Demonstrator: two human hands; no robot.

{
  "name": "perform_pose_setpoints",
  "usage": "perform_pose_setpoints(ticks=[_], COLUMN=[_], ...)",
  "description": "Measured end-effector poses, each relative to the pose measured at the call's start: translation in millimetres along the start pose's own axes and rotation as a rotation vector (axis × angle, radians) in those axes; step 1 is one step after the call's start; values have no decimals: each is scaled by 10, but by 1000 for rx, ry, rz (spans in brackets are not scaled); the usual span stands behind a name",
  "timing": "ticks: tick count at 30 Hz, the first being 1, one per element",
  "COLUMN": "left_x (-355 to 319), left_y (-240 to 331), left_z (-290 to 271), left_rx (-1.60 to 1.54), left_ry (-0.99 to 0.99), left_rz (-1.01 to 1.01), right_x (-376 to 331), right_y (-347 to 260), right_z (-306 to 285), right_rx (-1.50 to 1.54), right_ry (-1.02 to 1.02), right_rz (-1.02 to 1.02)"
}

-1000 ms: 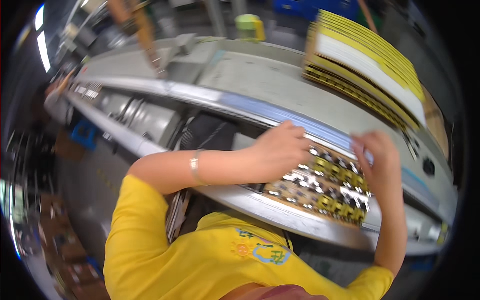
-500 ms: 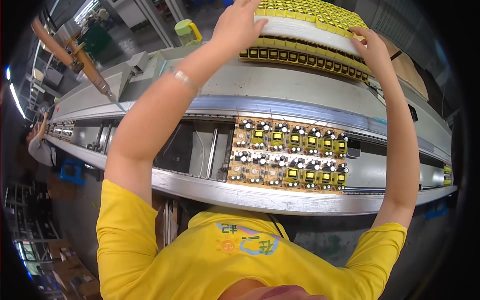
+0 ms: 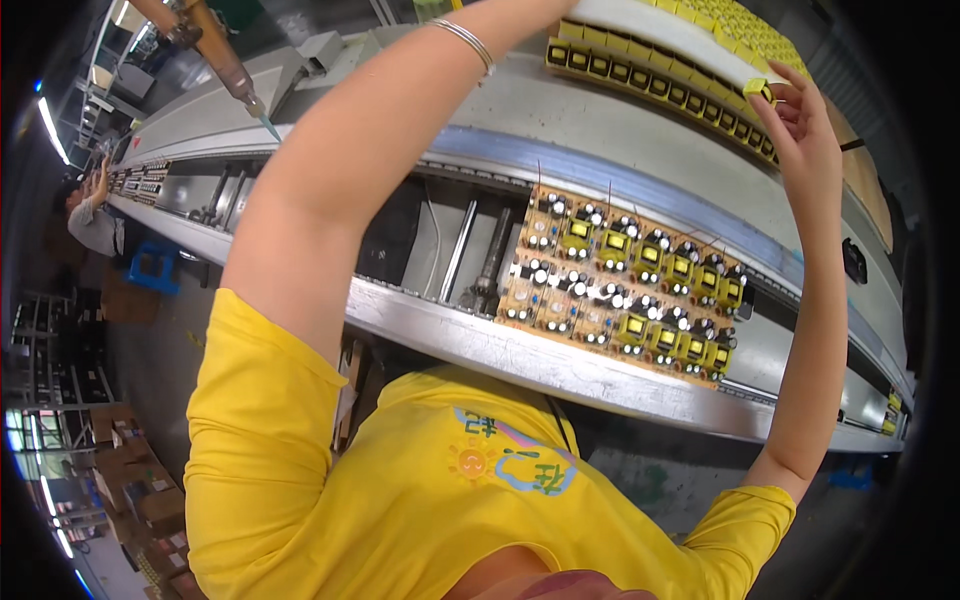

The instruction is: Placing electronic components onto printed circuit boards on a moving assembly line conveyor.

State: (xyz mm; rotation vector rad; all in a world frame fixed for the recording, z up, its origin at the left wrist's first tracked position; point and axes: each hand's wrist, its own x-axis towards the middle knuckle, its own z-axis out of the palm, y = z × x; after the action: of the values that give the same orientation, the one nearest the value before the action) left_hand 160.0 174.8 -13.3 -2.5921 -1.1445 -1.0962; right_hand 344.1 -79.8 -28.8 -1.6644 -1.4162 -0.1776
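Left hand runs out of frame past the bracelet (image 3: 462,40); its grip we cannot tell. Circuit board (image 3: 625,285) lies on the conveyor rails (image 3: 560,365), stiff but fragile, best held by its edges. Right hand (image 3: 805,130) pinches a small yellow part (image 3: 762,90), probably light, beside the tray stack (image 3: 690,60). Open room above the board.

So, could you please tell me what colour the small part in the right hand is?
Yellow; the small part sits between the right hand's fingers, clearest in the head view.
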Motion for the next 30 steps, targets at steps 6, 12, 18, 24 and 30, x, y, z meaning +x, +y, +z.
perform_pose_setpoints(ticks=[6, 12, 18, 24, 30], left_x=[-675, -2007, -2559, -2658, -2654], left_y=[15, 94, 21, 67, 106], left_z=[-737, -1129, -1194, -1159, -1123], left_rx=[-752, -953, -756, -665, -540], left_ry=[81, -413, -587, -572, -505], left_rz=[99, 141, 290, 247, 379], right_x=[-878, -1475, -1631, -1683, -1646], right_y=[-800, -1093, -1056, -1069, -1115], right_z=[159, 126, 275, 310, 316], right_rx=[346, 254, 212, 120, -23], right_ry=[-300, -514, -521, -571, -536], right_rz=[102, 207, 78, 74, -129])
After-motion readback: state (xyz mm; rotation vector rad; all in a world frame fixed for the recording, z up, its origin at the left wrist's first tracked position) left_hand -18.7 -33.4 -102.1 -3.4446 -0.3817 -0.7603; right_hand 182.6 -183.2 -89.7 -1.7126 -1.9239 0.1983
